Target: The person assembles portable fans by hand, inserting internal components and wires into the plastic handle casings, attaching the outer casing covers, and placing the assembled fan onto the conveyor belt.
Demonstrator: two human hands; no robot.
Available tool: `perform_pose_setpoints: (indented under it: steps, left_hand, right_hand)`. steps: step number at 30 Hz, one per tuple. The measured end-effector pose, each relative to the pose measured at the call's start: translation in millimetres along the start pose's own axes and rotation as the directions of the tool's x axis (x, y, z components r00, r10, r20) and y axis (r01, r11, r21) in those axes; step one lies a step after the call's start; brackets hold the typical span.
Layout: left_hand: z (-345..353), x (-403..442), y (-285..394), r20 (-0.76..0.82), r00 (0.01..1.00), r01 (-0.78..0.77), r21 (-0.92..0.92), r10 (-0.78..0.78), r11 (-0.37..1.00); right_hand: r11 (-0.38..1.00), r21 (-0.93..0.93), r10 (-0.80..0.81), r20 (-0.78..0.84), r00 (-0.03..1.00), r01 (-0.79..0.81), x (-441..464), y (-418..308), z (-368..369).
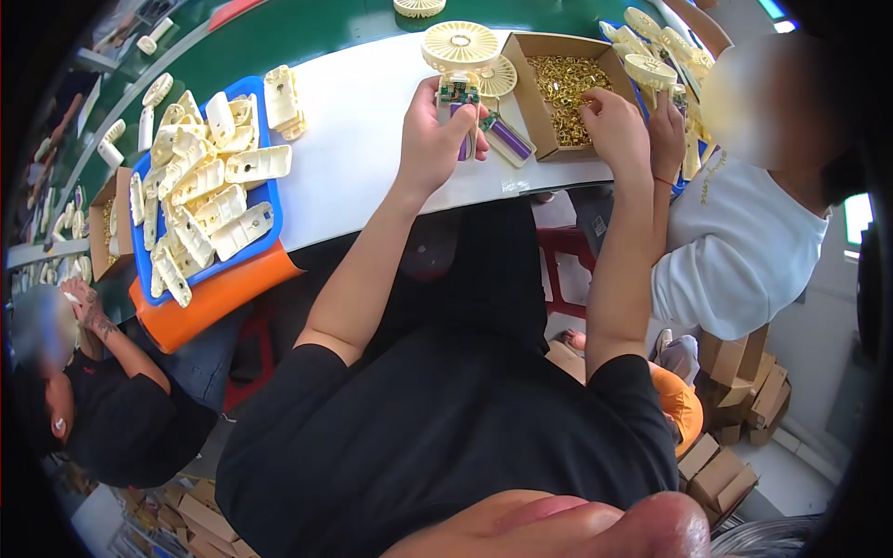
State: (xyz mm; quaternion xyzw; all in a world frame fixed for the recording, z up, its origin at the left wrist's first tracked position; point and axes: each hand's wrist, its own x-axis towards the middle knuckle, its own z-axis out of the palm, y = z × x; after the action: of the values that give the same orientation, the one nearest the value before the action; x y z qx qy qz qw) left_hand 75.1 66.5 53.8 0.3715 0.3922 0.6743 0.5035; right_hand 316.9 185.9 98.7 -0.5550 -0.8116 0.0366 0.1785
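Note:
My left hand (435, 139) is closed around the handle of a cream handheld fan (460, 46), with its round grille head up. The handle is uncovered, showing a green circuit board (458, 90) and a purple battery. Behind it, a second handheld fan (510, 141), also with a purple battery, lies on the white tabletop. My right hand (616, 128) is over the right side of a cardboard box (549, 153) full of small gold-coloured metal pieces (564, 86). Its fingers are bent together at the pieces; whatever is between the fingertips is hidden.
To the left, a blue tray (276, 195) holds several cream shells (221, 209); stacked shells (282, 98) stand beside it. At right, a co-worker in a white top (744, 251) holds another fan (651, 73) close to my right arm. Another person (121, 409) sits at left.

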Motion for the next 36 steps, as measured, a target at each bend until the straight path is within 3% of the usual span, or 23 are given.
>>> perform_pose_setpoints:
  steps: [1,4,8,14,18,21,24,29,36]
  left_hand:
    - [0.7,2.5,1.4,0.019,1.0,-0.016,-0.013,0.016,1.0]
    - [1.6,3.6,5.9,0.043,0.998,-0.034,-0.037,0.035,0.999]
    - [3.7,9.5,7.8,0.022,0.999,-0.023,-0.026,0.024,0.999]
    - [-1.3,20.6,4.7,0.025,1.0,-0.009,-0.04,0.01,0.999]
    - [-1.2,23.7,6.1,0.024,0.999,-0.021,-0.039,0.022,0.999]
    - [3.0,22.5,3.1,0.045,0.998,-0.045,-0.057,0.048,0.997]
    - [12.0,20.1,3.1,0.062,0.996,-0.058,-0.085,0.064,0.995]
    - [23.0,11.7,4.9,0.061,0.998,-0.03,-0.015,0.031,0.999]
    - [28.7,-7.7,9.1,0.068,0.995,-0.074,0.016,0.073,0.997]
  right_hand:
    - [0.991,-0.132,-0.003,0.077,0.997,0.013,12.1,-2.9,-1.6]
    - [0.973,-0.222,0.047,0.428,0.903,0.055,37.0,-1.1,11.9]
    - [0.995,-0.105,0.044,0.393,0.918,-0.002,39.3,-2.7,24.2]
    - [0.975,0.221,-0.071,0.305,0.95,0.002,29.9,7.2,21.0]
    - [0.891,0.407,0.106,0.247,0.963,-0.202,19.0,0.3,9.8]
    - [0.593,0.791,0.112,0.106,0.988,-0.152,3.0,-7.3,6.2]
    - [0.321,0.937,0.095,0.114,0.989,-0.139,-16.1,-33.8,9.1]
    - [-0.011,0.974,0.049,0.228,0.972,-0.228,-36.7,-66.6,23.3]
    - [-0.234,0.941,-0.049,0.24,0.97,-0.244,-45.6,-70.6,34.6]
